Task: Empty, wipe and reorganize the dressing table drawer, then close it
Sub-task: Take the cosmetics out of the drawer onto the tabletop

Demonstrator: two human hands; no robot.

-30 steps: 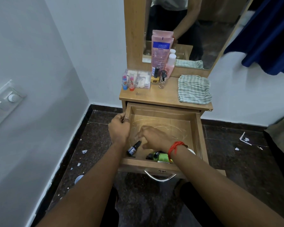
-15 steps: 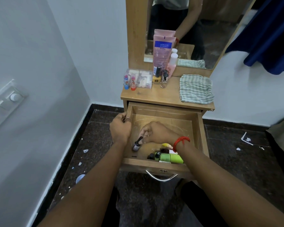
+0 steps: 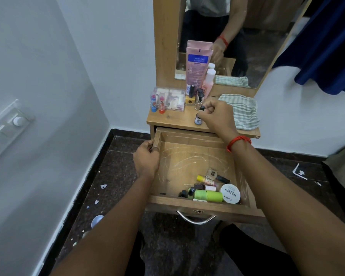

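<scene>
Wooden dressing-table drawer (image 3: 187, 156) pulled wide open, its pale floor streaked with chalky scuffs. A clutter sits in its near right corner: a lime-green cylindrical tube (image 3: 207, 196), a round white jar marked nail polish (image 3: 230, 193) and a few small bottles just behind them. Left hand (image 3: 146, 158) grips the drawer's left wall, fingers curled over the rim. Right hand (image 3: 217, 116) is up over the wooden tabletop (image 3: 173, 121), fingertips pinching the black cap of a small dark glass bottle (image 3: 198, 120). Bottle upright at the tabletop's front edge; set down or just above it, cannot tell. Just beyond it stand a yellow nail-polish bottle (image 3: 189, 100) and a clear glass bottle (image 3: 199, 99), with a tall pink tube (image 3: 197, 64) behind. A folded green-and-white striped cloth (image 3: 241, 112) lies to the right.
</scene>
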